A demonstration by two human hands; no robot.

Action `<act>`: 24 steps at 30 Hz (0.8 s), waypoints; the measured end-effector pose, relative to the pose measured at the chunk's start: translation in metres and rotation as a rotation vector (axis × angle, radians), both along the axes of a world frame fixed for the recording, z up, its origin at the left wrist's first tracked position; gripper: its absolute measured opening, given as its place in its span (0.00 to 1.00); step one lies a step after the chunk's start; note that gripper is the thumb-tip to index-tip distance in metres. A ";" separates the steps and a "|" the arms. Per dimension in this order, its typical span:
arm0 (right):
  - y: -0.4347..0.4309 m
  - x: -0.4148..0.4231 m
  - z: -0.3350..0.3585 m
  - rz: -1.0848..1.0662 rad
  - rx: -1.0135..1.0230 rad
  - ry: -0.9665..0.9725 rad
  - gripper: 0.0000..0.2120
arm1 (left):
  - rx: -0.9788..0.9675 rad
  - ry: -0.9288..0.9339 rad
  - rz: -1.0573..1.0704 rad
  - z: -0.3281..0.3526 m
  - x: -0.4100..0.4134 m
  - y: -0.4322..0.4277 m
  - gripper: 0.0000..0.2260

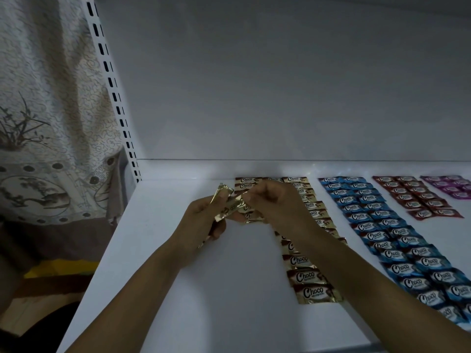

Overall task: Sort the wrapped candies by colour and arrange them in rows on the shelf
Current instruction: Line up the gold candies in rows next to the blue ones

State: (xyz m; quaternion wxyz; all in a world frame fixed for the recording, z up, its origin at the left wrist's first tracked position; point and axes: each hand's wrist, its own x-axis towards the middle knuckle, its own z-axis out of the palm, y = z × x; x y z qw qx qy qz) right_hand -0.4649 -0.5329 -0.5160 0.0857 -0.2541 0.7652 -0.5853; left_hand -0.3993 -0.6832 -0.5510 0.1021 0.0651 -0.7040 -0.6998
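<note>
Here the left hand (204, 225) grips a bunch of gold foil-wrapped candies (224, 198) and the right hand (275, 202) pinches one end, above the white shelf (178, 289) near its back edge. The gold candy rows (309, 276) lie under the right hand, with the blue rows (382, 225), red rows (420, 200) and purple rows (451, 186) beyond, rightward.

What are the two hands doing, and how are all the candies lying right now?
Left hand: grips a bunch of gold candies, lifted above the shelf.
Right hand: pinches that bunch at its end.
Gold rows: flat on the shelf, partly hidden by the right arm.
Blue rows: flat, two neat columns.
Red rows: flat, two columns.
Purple rows: flat, cut off by the picture's edge.
</note>
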 end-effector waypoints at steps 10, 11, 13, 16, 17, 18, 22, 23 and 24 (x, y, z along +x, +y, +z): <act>0.007 -0.008 -0.007 0.051 0.033 0.136 0.05 | 0.083 -0.030 -0.020 0.000 0.001 -0.001 0.14; 0.007 -0.007 -0.007 0.051 0.031 0.176 0.06 | 0.103 -0.029 -0.025 0.000 0.001 -0.001 0.13; 0.011 -0.006 -0.008 0.072 0.074 0.292 0.08 | 0.153 -0.007 -0.023 0.001 0.001 -0.003 0.10; 0.015 -0.005 -0.009 0.115 0.116 0.310 0.10 | 0.127 0.015 0.016 -0.004 -0.002 -0.006 0.12; 0.016 -0.005 -0.009 0.110 0.124 0.285 0.10 | 0.090 0.020 0.022 -0.005 -0.004 -0.005 0.12; 0.016 -0.005 -0.011 0.091 0.128 0.256 0.11 | 0.056 0.032 0.021 -0.007 -0.004 -0.005 0.12; 0.016 -0.003 -0.011 0.030 0.005 0.000 0.10 | -0.003 0.092 0.041 -0.007 -0.003 -0.002 0.10; 0.016 -0.003 -0.011 0.037 -0.036 -0.049 0.08 | -0.004 0.104 0.053 -0.007 -0.003 -0.002 0.11; 0.016 -0.001 -0.010 0.041 -0.075 -0.084 0.07 | -0.002 0.113 0.063 -0.006 -0.002 -0.001 0.11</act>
